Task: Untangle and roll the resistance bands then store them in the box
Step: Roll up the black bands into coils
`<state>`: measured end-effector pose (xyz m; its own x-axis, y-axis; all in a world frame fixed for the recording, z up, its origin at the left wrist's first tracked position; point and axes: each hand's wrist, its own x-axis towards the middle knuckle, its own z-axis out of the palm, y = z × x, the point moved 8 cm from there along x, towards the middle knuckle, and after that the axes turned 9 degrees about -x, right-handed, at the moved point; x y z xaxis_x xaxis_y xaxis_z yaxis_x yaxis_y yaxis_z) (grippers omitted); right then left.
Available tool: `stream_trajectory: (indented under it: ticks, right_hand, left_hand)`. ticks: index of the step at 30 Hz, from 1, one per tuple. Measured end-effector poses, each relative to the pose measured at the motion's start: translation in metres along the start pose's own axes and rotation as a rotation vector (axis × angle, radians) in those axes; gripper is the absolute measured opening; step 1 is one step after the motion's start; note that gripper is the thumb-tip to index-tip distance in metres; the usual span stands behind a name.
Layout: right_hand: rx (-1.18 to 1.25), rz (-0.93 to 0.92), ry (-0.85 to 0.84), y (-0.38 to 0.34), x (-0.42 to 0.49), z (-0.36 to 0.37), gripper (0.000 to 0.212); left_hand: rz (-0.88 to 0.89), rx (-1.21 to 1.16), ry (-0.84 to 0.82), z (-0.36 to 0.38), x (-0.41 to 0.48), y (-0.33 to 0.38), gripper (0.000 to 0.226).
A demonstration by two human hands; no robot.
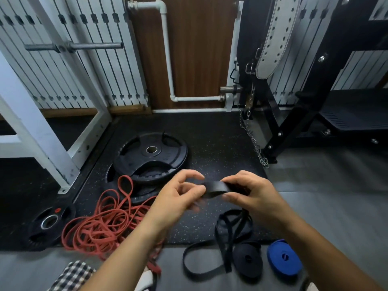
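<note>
Head view has the black band (216, 189) up in the air between both hands, over the speckled floor mat (210, 143). The right hand (247, 192) has its fingers wrapped round one end and the left hand (180, 198) pinches the other, bit blurry though. More black loops (228, 234) lie on the floor just below. Beside those sit 2 rolled bands, a black roll (247, 259) and a blue roll (284, 257) to its right. The red tangle (100, 223) is off to the left, touching a stack of weight plates (151, 156).
</note>
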<state>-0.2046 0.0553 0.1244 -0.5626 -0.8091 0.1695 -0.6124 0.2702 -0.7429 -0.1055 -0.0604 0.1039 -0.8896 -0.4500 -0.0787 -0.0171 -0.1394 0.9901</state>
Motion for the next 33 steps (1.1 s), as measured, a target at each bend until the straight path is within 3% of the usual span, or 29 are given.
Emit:
stream_trajectory:
  ticks: [2, 4, 8, 11, 18, 21, 25, 28, 30, 33]
  right_hand:
    - [-0.098, 0.003, -0.056, 0.001, -0.002, 0.005, 0.023]
    - [-0.108, 0.009, -0.068, 0.001, -0.003, 0.006, 0.022]
    - [0.081, 0.078, -0.082, 0.002, -0.003, 0.003, 0.027]
    - [0.190, 0.098, -0.075, -0.002, -0.006, 0.007, 0.026]
    - [0.426, 0.168, -0.042, -0.001, -0.010, 0.010, 0.023]
    - [0.382, 0.170, -0.041, -0.004, -0.012, 0.015, 0.016]
    - [0.405, 0.192, -0.056, -0.004, -0.017, 0.032, 0.023]
    - [0.392, 0.242, 0.001, 0.001, -0.017, 0.033, 0.013]
    - [0.390, 0.266, -0.044, 0.006, -0.016, 0.031, 0.008]
    - [0.168, 0.260, -0.088, 0.013, -0.016, 0.025, 0.006]
  left_hand:
    - [0.300, 0.491, -0.024, 0.007, -0.005, 0.014, 0.022]
    - [0.410, 0.668, -0.050, 0.017, -0.010, 0.017, 0.025]
    - [0.148, 0.401, -0.062, 0.016, -0.004, 0.007, 0.033]
    - [0.102, 0.347, -0.018, 0.016, -0.003, 0.007, 0.025]
    - [-0.043, -0.054, 0.005, 0.013, -0.003, 0.004, 0.018]
    - [-0.078, -0.209, 0.077, 0.012, -0.005, 0.001, 0.022]
    - [-0.160, -0.512, 0.221, 0.010, -0.004, -0.009, 0.020]
    - [-0.219, -0.657, 0.233, 0.018, -0.004, -0.017, 0.020]
    - [-0.254, -0.662, 0.194, 0.019, -0.002, -0.021, 0.026]
    - [-0.271, -0.400, 0.079, 0.013, 0.000, -0.020, 0.031]
